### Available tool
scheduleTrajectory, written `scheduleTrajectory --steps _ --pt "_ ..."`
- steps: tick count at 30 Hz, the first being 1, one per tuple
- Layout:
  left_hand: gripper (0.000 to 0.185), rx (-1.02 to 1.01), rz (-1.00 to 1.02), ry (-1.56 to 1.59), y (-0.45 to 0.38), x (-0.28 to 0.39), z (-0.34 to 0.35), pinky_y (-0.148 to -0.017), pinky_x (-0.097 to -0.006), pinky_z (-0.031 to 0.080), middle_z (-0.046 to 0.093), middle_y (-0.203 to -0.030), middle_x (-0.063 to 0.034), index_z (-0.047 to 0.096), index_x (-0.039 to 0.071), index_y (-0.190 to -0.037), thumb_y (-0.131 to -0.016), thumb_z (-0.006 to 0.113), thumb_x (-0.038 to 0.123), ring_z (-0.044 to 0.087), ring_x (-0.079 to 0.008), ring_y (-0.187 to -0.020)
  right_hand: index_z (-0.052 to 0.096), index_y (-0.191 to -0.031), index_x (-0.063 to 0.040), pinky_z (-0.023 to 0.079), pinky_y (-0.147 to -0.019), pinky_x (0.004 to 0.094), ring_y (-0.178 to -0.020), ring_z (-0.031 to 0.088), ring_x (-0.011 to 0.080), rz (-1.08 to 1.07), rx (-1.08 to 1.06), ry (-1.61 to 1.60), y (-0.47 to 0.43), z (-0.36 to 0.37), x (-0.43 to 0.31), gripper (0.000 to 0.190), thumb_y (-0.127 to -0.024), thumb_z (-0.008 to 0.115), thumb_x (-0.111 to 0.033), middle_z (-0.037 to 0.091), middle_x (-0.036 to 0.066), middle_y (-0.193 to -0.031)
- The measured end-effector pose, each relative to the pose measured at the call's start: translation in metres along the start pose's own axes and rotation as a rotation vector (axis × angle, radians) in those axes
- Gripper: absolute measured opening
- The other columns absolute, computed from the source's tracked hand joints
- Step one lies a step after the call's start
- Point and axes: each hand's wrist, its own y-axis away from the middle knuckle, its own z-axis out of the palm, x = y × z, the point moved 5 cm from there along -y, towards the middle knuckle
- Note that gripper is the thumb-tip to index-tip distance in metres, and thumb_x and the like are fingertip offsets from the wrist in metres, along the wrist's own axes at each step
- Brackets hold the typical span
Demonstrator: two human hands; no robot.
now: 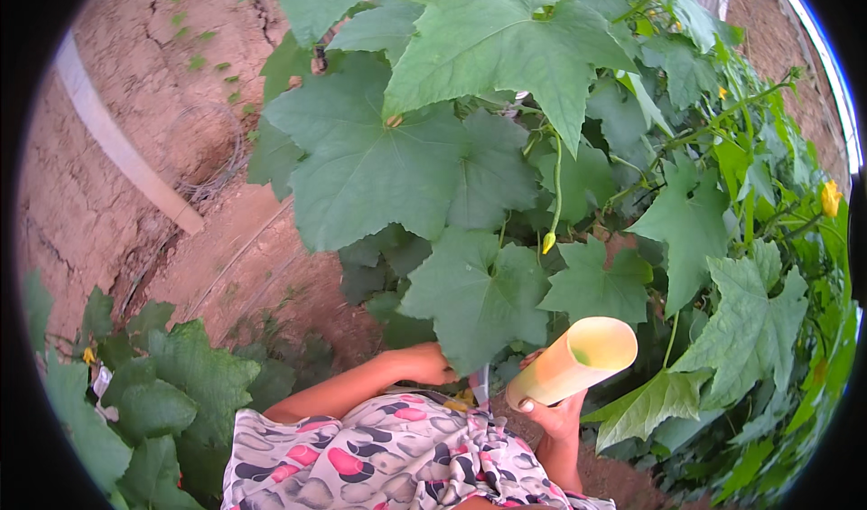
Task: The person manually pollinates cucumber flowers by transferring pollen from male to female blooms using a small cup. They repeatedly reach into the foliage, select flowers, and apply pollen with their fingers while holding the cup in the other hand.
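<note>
My right hand (557, 415) is shut around the lower part of a pale cream, open-ended tube (565, 371), with something greenish visible inside. The tube tilts up to the right. My left hand (428, 364) is near my waist, its fingers partly behind a broad lobed leaf (484, 286); whether it holds anything cannot be told. Between the hands, a grey-white strip (480, 384) and some yellow pieces (460, 401) show at my waist. Above them, a thin young fruit (558, 185) with a yellow flower tip hangs from the vine.
Dense vines with large leaves (508, 36) fill the front and right, with a yellow flower (830, 198) at the far right. More leafy plants (183, 374) grow at lower left. A pale curved post (122, 137) and coiled wire (217, 151) are on cracked bare soil (115, 205).
</note>
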Motion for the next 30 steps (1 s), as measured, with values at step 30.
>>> scheduleTrajectory --steps 30 --pt "0.064 0.260 0.334 0.993 0.003 -0.025 -0.314 -0.095 -0.0387 0.044 0.041 -0.138 -0.0184 0.024 0.002 -0.142 -0.090 0.057 0.021 0.048 -0.0247 -0.119 0.049 -0.112 0.002 0.051 -0.076 0.0391 -0.091 0.060 0.0280 -0.251 -0.395 0.135 -0.154 0.277 0.009 0.078 -0.054 0.088 -0.034 0.059 0.017 -0.097"
